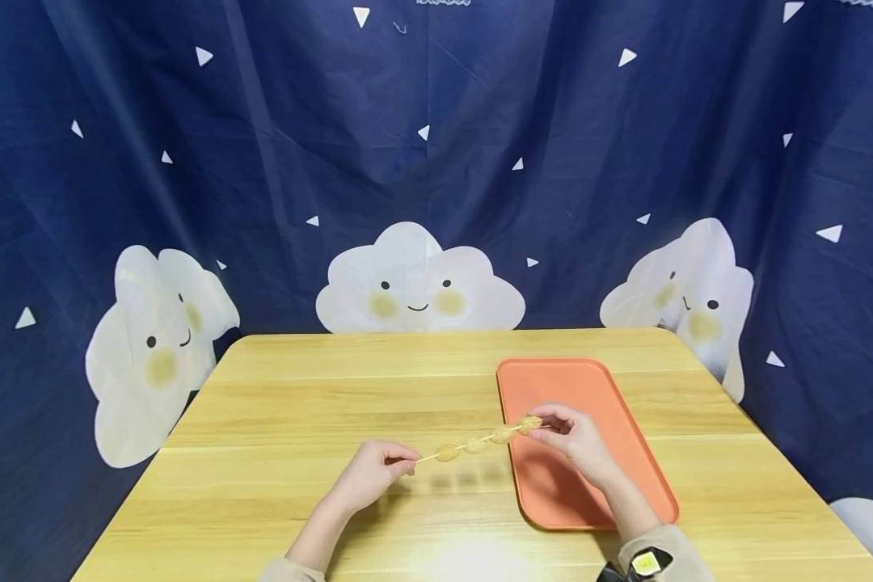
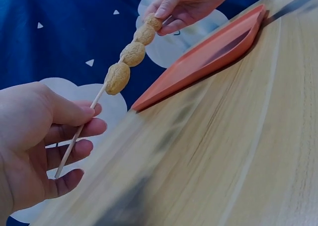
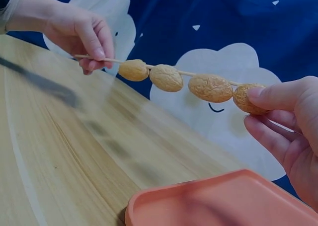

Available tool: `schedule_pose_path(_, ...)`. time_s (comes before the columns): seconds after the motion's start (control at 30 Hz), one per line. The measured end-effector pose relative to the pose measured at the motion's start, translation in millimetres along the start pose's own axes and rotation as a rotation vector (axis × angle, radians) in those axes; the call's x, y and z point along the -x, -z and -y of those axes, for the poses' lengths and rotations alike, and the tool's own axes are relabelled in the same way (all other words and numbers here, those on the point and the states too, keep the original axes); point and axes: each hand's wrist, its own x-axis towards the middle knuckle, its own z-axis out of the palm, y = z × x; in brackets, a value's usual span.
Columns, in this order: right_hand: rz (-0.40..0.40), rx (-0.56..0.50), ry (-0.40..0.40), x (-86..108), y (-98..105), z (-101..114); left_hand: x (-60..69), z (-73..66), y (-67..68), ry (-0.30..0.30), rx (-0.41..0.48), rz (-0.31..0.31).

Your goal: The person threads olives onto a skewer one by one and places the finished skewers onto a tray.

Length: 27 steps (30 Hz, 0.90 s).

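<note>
A thin wooden skewer (image 2: 75, 139) carries several tan, wrinkled oval balls (image 3: 209, 88) in a row, held in the air above the table. My left hand (image 1: 374, 473) pinches the bare end of the stick between thumb and fingers. At the other end, my right hand (image 1: 578, 443) pinches the outermost ball (image 3: 242, 98) between thumb and fingers. That ball hides the tip of the stick. In the head view the skewer slopes up toward the right, and its right end lies over the orange tray (image 1: 575, 388).
The orange tray lies on the right part of the light wooden table (image 1: 320, 388). A dark blue curtain (image 1: 378, 170) with white clouds and triangles hangs behind the table and at both sides. A dark watch (image 1: 647, 562) is on the right wrist.
</note>
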Motion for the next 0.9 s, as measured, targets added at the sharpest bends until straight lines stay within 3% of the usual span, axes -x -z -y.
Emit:
schedule_pose_path(0.13, 0.001, -0.009, -0.006, -0.1, 1.0, 0.3, 1.1, -3.7, -0.6, 0.001, 0.016, 0.022)
schedule_pose_path(0.27, 0.008, -0.016, -0.003, -0.4, 3.2, 2.0, 4.9, -19.2, -1.4, 0.014, 0.047, 0.055)
schedule_pose_path(0.37, 0.017, -0.03, 0.005, -0.5, 6.1, 3.6, 3.8, -19.5, -5.2, 0.028, 0.087, 0.097)
schedule_pose_path(0.5, 0.028, -0.06, 0.008, -0.4, 9.4, 3.7, -0.2, -6.7, -12.8, 0.049, 0.134, 0.149)
schedule_pose_path(0.9, -0.077, -0.063, -0.02, -3.8, 15.1, -5.7, -2.3, -18.2, -38.5, 0.088, 0.173, 0.241)
